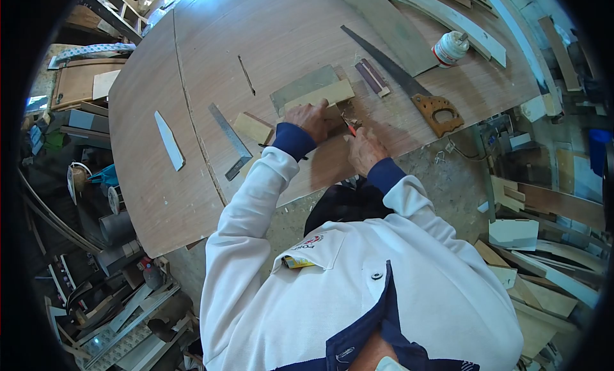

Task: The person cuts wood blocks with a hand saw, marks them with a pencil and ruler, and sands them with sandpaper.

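My left hand point(309, 122) is closed on a pale wooden block point(331, 93) and presses it down on the table, close to my body. My right hand point(367, 150) is wrapped round a red-handled tool point(351, 127). Its metal tip meets the right end of the wood, among small shavings; the exact kind of tool is hard to make out. Behind the block lies a flat grey-green board point(300, 83). To the right rests a dark reddish strip of wood point(371, 77). A try square point(229, 143) and a small wooden offcut point(253, 127) lie left of my left hand.
A handsaw point(433, 109) lies on the right of the worktable point(211, 58), its handle near the edge. Behind it are a white glue bottle point(451, 48) and long boards point(390, 26). A thin dark rod point(246, 74) and a white pointed strip point(169, 141) lie leftward.
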`<state>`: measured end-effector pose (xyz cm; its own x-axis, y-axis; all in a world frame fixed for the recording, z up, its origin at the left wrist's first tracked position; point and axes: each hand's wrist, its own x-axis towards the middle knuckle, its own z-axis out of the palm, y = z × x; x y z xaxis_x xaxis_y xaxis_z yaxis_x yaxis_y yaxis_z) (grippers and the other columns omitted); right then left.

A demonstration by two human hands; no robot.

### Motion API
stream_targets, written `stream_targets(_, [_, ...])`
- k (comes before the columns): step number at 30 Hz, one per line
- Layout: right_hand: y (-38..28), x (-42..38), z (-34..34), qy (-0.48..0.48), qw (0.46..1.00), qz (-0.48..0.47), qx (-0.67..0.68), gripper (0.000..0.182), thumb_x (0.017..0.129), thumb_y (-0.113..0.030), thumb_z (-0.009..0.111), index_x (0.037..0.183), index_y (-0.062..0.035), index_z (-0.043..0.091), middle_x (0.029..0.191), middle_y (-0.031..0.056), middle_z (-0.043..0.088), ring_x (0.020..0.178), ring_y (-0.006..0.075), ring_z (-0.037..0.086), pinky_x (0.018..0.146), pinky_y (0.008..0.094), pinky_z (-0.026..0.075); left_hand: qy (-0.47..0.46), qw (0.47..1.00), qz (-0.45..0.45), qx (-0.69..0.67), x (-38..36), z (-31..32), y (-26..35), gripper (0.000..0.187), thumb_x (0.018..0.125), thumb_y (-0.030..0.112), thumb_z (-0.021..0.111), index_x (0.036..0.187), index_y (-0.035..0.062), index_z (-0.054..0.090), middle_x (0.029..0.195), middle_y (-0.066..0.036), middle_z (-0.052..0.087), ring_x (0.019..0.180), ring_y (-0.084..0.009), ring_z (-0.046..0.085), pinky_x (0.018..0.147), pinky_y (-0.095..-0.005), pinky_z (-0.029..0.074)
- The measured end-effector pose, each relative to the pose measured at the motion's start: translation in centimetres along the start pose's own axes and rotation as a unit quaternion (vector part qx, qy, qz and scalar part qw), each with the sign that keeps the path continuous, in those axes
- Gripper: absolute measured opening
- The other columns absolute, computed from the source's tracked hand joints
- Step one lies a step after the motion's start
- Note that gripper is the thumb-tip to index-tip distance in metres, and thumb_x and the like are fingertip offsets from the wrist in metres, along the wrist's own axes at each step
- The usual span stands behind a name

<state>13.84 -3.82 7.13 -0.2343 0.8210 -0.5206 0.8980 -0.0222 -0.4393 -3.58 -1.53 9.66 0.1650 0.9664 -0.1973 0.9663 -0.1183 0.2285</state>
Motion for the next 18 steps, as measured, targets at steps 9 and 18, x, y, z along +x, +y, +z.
stream_targets(9, [0.2,2.1,0.9,-0.057,0.998,0.015,0.007,0.049,0.095,-0.039,0.047,0.112,0.0057,0.052,0.111,0.0318,0.059,0.109,0.0454,0.056,0.093,0.0518,0.044,-0.002,1.000,0.001,-0.004,0.1,0.4,-0.3,0.034,0.081,0.034,0.064,0.101,0.0073,0.054,0.077,-0.020,0.066,0.077,-0.0387,0.066,0.067,-0.0457,0.052])
stream_targets(18, [0.6,0.4,2.3,0.046,0.997,-0.013,0.061,0.048,0.095,-0.038,0.046,0.109,0.0083,0.051,0.096,0.0343,0.061,0.096,0.0493,0.059,0.084,0.0530,0.047,0.046,0.999,0.001,-0.015,0.3,0.4,-0.5,0.049,0.079,0.050,0.063,0.105,0.0080,0.058,0.076,-0.022,0.066,0.072,-0.0400,0.065,0.067,-0.0474,0.051])
